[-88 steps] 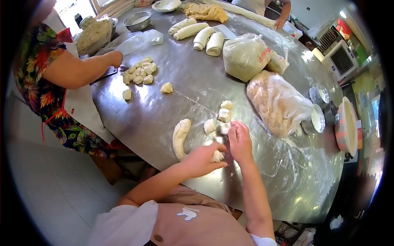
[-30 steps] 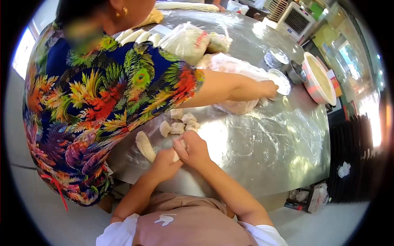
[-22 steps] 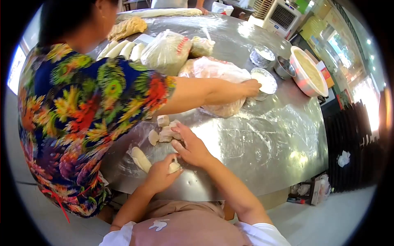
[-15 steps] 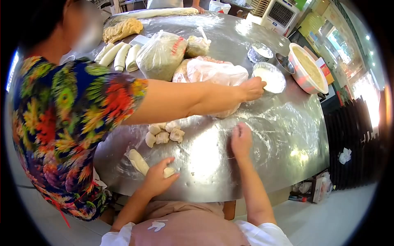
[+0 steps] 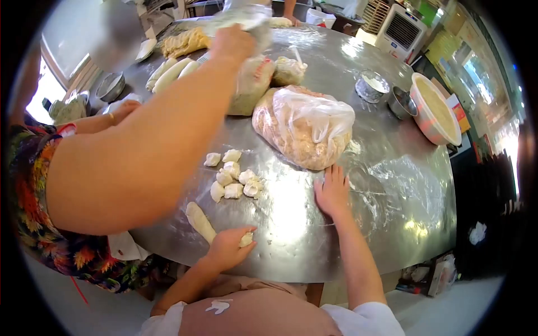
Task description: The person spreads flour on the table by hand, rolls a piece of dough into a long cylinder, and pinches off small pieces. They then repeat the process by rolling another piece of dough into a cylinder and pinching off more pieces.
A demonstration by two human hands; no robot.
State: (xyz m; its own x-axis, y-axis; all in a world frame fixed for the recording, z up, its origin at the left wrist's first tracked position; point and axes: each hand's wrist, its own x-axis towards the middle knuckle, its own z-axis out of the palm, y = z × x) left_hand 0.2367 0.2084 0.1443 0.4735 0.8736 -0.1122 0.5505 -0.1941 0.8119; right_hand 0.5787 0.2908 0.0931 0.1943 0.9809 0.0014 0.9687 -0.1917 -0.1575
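My left hand (image 5: 230, 247) is wrapped around a pale dough roll (image 5: 200, 222) near the table's front edge. The roll's long part sticks out to the left and its short end shows between my thumb and fingers. My right hand (image 5: 333, 193) lies flat on the steel table (image 5: 297, 252), fingers stretched out, fingertips right at the edge of a large plastic bag of pinkish-brown filling (image 5: 302, 131). Beyond my left hand sits a cluster of small dough pieces (image 5: 232, 191).
A co-worker's arm (image 5: 151, 151) reaches across from the left, lifting a metal bowl (image 5: 246, 21). Behind are dough rolls (image 5: 168, 77), a yellowish dough mass (image 5: 185, 42) and a bag of greenish filling (image 5: 246, 87). At right stand a flour bowl (image 5: 372, 87), a dark bowl (image 5: 402, 102) and a basin (image 5: 434, 109).
The co-worker's arm has swung left and up, carrying the metal bowl off the table. My right hand has flattened from a curled, blurred pose. My left hand still holds the dough roll.
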